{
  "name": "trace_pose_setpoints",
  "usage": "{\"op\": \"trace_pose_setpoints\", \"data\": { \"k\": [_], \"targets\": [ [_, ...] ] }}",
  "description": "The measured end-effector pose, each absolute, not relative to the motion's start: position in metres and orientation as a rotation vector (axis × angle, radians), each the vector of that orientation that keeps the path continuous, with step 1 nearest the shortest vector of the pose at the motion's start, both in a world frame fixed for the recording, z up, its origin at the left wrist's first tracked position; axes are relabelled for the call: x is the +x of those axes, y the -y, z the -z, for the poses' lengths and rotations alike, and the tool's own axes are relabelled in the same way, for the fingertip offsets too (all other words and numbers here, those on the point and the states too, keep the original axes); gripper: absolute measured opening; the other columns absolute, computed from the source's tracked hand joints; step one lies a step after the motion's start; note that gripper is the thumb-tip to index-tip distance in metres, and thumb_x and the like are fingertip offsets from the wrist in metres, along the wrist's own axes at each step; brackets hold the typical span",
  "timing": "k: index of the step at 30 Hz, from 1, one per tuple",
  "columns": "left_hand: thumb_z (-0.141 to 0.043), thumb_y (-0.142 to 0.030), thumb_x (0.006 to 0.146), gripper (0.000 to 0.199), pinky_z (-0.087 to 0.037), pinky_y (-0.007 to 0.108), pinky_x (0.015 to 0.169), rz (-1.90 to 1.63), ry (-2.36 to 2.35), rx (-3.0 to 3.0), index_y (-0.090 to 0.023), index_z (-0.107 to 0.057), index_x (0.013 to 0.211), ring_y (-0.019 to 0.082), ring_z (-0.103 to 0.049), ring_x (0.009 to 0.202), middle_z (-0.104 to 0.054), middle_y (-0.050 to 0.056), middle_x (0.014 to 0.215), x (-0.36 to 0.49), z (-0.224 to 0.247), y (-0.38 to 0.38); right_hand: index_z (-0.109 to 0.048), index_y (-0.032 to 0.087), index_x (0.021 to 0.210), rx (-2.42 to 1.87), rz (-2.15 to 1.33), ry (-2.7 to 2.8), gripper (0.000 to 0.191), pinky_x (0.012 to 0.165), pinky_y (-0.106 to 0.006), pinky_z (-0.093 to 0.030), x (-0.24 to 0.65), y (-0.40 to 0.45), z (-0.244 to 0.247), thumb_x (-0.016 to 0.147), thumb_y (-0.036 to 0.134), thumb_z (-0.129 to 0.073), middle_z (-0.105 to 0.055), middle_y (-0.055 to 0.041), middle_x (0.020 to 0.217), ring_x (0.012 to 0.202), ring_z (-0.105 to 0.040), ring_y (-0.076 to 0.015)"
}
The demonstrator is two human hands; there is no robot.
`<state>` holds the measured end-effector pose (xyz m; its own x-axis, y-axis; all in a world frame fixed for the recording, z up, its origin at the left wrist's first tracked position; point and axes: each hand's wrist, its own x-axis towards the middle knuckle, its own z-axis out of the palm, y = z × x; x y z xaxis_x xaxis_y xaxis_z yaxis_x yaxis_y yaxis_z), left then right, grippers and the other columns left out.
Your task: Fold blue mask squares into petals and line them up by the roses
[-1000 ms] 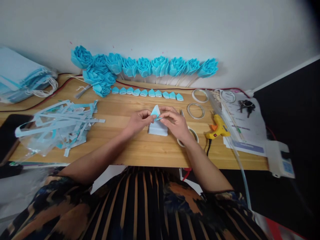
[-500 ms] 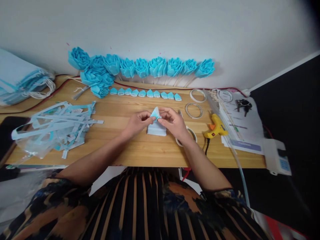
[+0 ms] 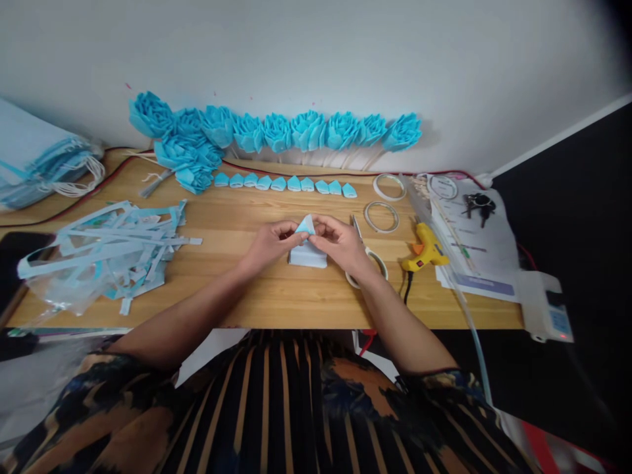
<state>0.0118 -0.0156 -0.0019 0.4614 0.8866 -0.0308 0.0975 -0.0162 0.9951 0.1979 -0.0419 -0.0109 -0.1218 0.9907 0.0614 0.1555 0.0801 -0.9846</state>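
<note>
Blue folded sheet [image 3: 307, 224] is pinched by both hands [image 3: 266, 245] [image 3: 344, 245].

The person's left forearm [image 3: 197, 306] and right forearm [image 3: 399, 316], both bare, slant inward and forward — the left hand [image 3: 269, 247] and the right hand [image 3: 344, 245] nearly meet in the middle, thumb tips [image 3: 299, 237] close and pointing at each other, the other fingers [image 3: 326, 222] curled behind in a pinching pose

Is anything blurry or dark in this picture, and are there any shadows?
Head view: the top right corner is dark; head view: print on the papers is too blurry to read; head view: a soft shadow lies on the wall beside the rightmost blue flower.
</note>
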Motion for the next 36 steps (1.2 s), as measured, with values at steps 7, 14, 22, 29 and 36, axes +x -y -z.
{"op": "trace_pose_setpoints", "data": {
  "k": [7,14,22,29,36],
  "targets": [
    [-0.07,-0.045,0.072,0.032,-0.036,0.021,0.054,-0.769,-0.924,1.372,-0.016,-0.059,0.066,0.008,-0.046,0.056,-0.054,-0.003,0.061,0.013,0.002,0.013,-0.067,0.022,0.113,-1.227,-1.117,1.5,0.039,0.067,-0.026,-0.047,0.195,0.044,0.008,0.076,0.033,-0.07,-0.062,0.0019,0.077,0.07,-0.055,-0.0119],
    [-0.068,-0.041,0.074,0.028,-0.035,0.021,0.053,-0.749,-0.915,1.379,-0.016,-0.058,0.067,0.007,-0.045,0.054,-0.053,-0.003,0.061,0.013,0.003,0.013,-0.069,0.022,0.106,-1.191,-1.166,1.517,0.029,0.071,-0.028,-0.046,0.198,0.044,0.005,0.081,0.036,-0.068,-0.063,0.0007,0.081,0.074,-0.056,-0.0127],
    [-0.062,-0.041,0.077,0.031,-0.028,0.021,0.049,-0.682,-0.923,1.559,-0.017,-0.052,0.062,0.007,-0.038,0.052,-0.044,-0.004,0.056,0.013,0.004,0.016,-0.069,0.02,0.087,-1.21,-1.138,1.504,0.019,0.066,-0.026,-0.044,0.198,0.045,0.004,0.079,0.037,-0.07,-0.061,0.0014,0.074,0.069,-0.054,-0.0118],
    [-0.058,-0.037,0.077,0.03,-0.023,0.021,0.049,-0.663,-0.892,1.67,-0.017,-0.044,0.058,0.007,-0.031,0.053,-0.035,-0.005,0.056,0.014,-0.002,0.018,-0.069,0.019,0.084,-1.264,-1.013,1.567,0.013,0.062,-0.025,-0.043,0.195,0.046,0.001,0.08,0.031,-0.068,-0.061,0.0019,0.069,0.064,-0.054,-0.0113],
    [-0.063,-0.04,0.076,0.032,-0.03,0.019,0.05,-0.652,-0.858,1.514,-0.016,-0.05,0.061,0.006,-0.039,0.052,-0.043,-0.005,0.056,0.013,0.0,0.015,-0.071,0.022,0.086,-1.211,-0.603,1.779,0.008,0.075,-0.03,-0.05,0.194,0.048,-0.002,0.087,0.025,-0.063,-0.071,-0.0019,0.083,0.077,-0.064,-0.0157]
  ]
}}
